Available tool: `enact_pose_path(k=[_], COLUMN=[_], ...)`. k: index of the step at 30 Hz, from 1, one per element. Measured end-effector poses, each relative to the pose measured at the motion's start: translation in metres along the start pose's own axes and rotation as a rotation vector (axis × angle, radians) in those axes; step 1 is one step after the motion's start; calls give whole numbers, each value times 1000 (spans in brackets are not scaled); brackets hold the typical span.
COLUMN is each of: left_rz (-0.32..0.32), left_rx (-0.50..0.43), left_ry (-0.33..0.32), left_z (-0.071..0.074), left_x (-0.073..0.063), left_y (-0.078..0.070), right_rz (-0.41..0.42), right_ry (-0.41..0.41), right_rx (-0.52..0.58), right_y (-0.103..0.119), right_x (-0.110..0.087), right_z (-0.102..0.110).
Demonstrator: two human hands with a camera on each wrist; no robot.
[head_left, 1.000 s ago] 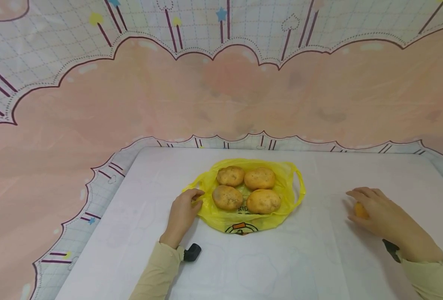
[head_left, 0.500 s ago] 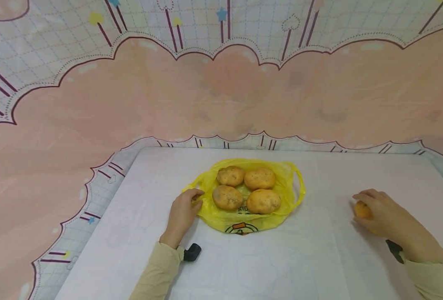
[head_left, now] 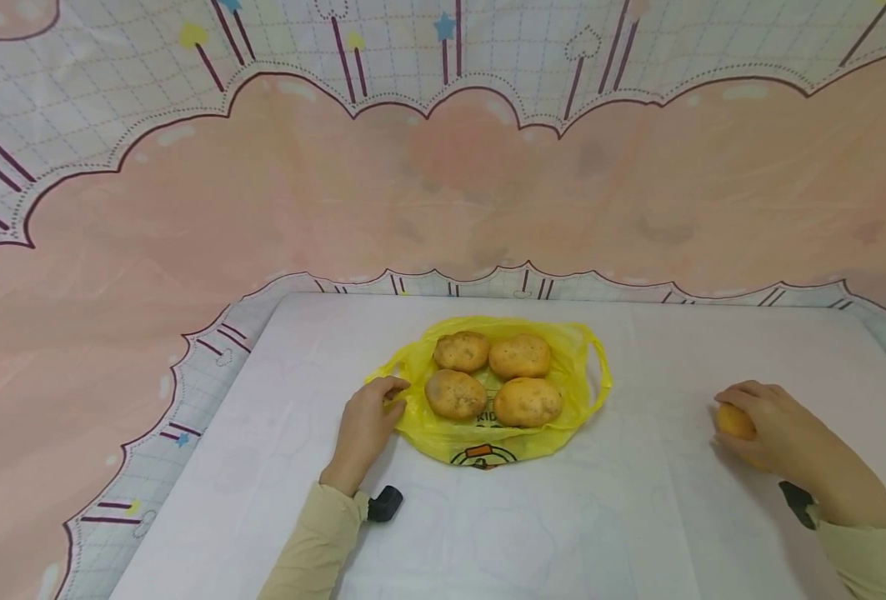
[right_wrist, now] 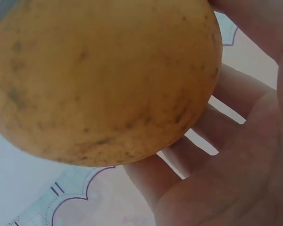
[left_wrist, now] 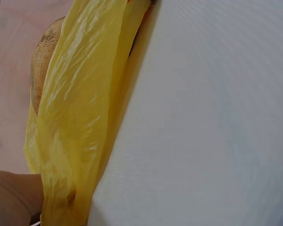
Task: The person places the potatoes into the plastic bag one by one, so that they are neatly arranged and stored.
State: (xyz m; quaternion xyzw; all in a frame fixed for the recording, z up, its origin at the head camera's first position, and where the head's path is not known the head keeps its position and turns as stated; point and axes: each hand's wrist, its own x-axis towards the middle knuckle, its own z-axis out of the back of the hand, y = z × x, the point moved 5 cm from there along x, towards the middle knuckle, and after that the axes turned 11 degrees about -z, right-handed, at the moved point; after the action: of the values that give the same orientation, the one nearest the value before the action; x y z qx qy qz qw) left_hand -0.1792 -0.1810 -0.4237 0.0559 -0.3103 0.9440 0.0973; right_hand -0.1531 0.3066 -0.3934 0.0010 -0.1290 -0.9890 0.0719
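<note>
A yellow plastic bag (head_left: 429,443) lies spread on the table, its mouth facing up. Several potatoes (head_left: 453,395) sit inside it in two rows. At the bag's left handle, my left hand (head_left: 362,429) pinches the plastic between thumb and fingers. The left wrist view shows the thumb (left_wrist: 14,197) against the bag's side (left_wrist: 80,94), with one potato (left_wrist: 45,59) behind the film. Far to the right, my right hand (head_left: 786,437) holds another potato (head_left: 735,422) on or close over the table. Its fingers curve round the far side of that potato (right_wrist: 104,84).
A white cloth covers the table (head_left: 585,533). Behind it hangs a patterned pink and white backdrop (head_left: 488,192). The bag's right handle loop (head_left: 602,371) lies toward the right hand. A black wrist camera (head_left: 386,504) sticks out from the left wrist.
My right hand has shifted slightly to the right with its potato, showing more of it. The left hand, the bag and the potatoes in it have stayed put.
</note>
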Motion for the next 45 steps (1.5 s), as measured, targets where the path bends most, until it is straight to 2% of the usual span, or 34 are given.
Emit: enact_pose_path(k=[4,10,20,24,29,36,45], left_rz=[-9,-37,-30,-31,-35,-31,-31], left_rx=[4,13,2,-1,6,3,7], left_ry=[-10,-35,-31,-27,-28,-24,-22], left_z=[0,1,0,0,0,0,1], left_x=[0,-1,-1,-2,-2,-2,-2], left_y=[-1,0,1,1,1,2,0], right_rz=[8,-27,93,107,78,195,240], right_ry=[-11,54,-44,-58,-26,-147,-158], right_rx=[-5,6,23,12,0,32,41], right_y=[1,4,26,35,45,60,77], right_x=[0,3,7,8,9,10,17], right_z=[2,6,13,16,18,25,31])
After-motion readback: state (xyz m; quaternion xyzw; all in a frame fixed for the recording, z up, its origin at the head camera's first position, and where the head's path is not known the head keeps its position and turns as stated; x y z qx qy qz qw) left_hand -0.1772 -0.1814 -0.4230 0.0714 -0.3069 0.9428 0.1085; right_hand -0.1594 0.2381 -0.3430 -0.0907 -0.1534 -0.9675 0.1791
